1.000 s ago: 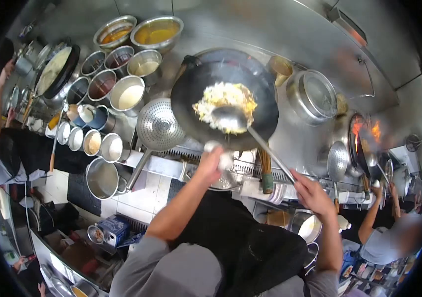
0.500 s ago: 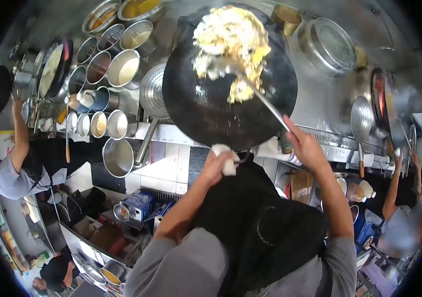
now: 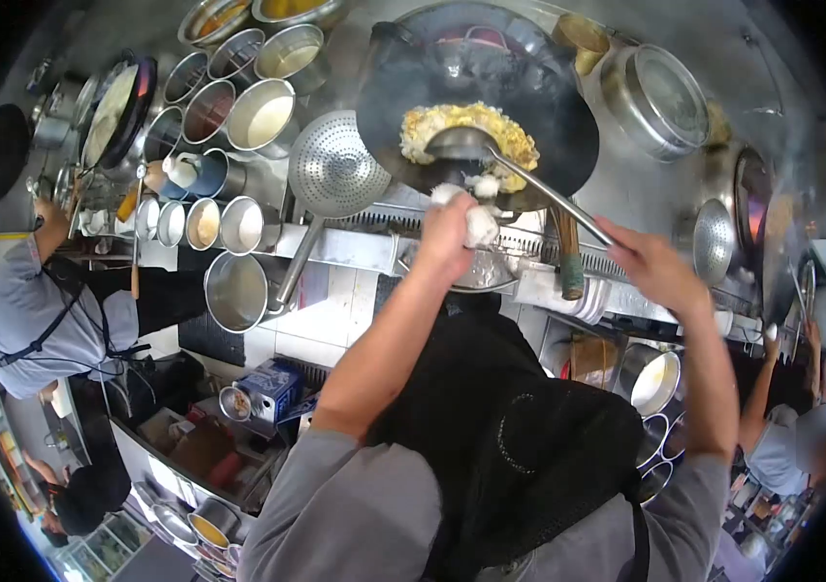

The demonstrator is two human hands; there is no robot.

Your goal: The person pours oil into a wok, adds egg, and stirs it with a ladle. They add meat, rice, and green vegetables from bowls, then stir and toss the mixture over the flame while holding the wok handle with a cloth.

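In front of me a dark wok [image 3: 384,131] is tilted, with a heap of egg-and-rice-like food [image 3: 518,136] in its near half. My left hand [image 3: 444,238] is closed around a folded white cloth [image 3: 480,226] at the wok's near edge; the part of the wok under the cloth is hidden. My right hand [image 3: 655,264] grips the long metal handle of a ladle [image 3: 461,144]. The ladle's bowl lies against the food, and a few white clumps sit just below it.
Left of the wok rests a big perforated skimmer [image 3: 335,160], near several metal pots, including one with pale contents [image 3: 260,114]. A brush-like tool with a green grip [image 3: 571,276] stands at the counter edge. A lidded steel pot [image 3: 660,102] is right. Co-workers [image 3: 54,310] work on both sides.
The wok has moved up and tilted, and the food has gathered toward its near side. My left hand has moved up and slightly right with the cloth; my right hand has shifted right with the ladle.
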